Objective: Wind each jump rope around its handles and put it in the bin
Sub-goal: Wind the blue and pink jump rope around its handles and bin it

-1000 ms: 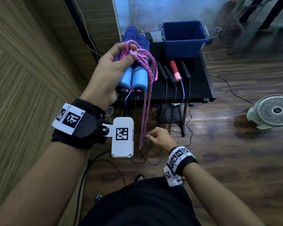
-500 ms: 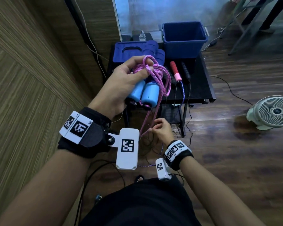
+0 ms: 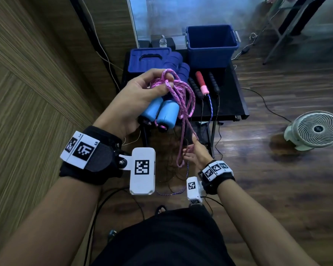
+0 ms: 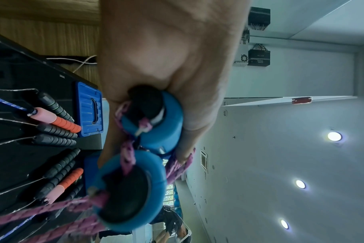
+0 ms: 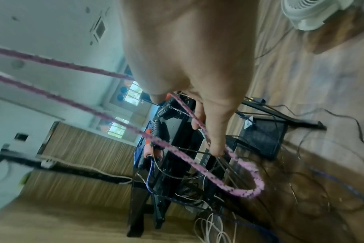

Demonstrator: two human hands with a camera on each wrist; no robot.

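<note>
Pink rope (image 3: 181, 96) coiled over left fingers (image 3: 161, 73) (thumb-pinned).

Black table (image 3: 233, 104) sits upper centre of head view, on dark wood floor (image 3: 277, 179). On it, far right corner: blue bin (image 3: 211, 52). Left of bin: blue lid (image 3: 148, 60) w/ handle slot, lying flat. In front of bin, a row of rope handles near table's front edge: black grip (image 3: 193, 87), red-pink handle (image 3: 201, 83), black handle (image 3: 213, 82); their cords hang over the edge. On floor at right of frame: white fan (image 3: 315, 130); loose cables (image 3: 173, 177) under table.
</note>
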